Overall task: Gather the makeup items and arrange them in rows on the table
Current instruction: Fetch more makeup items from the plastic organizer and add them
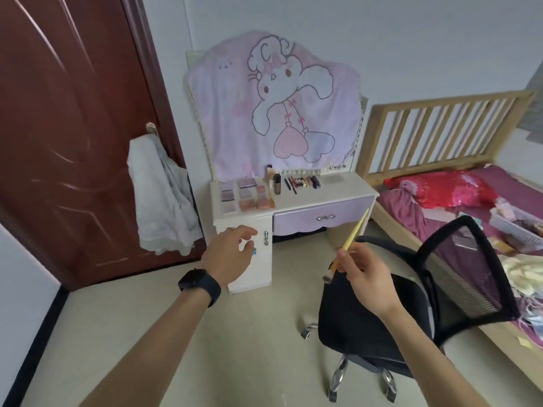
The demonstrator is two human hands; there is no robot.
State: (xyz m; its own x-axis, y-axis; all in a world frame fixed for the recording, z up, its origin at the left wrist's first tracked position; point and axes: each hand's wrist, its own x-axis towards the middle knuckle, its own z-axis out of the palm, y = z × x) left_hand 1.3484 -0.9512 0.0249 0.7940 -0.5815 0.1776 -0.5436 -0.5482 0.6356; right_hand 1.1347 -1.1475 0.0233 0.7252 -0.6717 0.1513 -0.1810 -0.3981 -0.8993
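My right hand point(363, 276) pinches a long yellow makeup brush point(354, 235) that points up toward the white dressing table point(332, 192). On the table's left part lie several pink and purple palettes point(245, 195) in rows. A dark bottle point(277, 184) stands behind them, with a row of pencils and lipsticks point(302, 182) to its right. My left hand point(232, 255), with a black watch on the wrist, hovers in front of the table's white cabinet door, fingers loosely curled and holding nothing.
A black mesh office chair point(411, 289) stands right under my right hand. A bed point(470, 201) with purple bedding and a white basket point(517, 227) lies to the right. A brown door point(67, 127) with hanging white cloth point(164, 198) is at the left.
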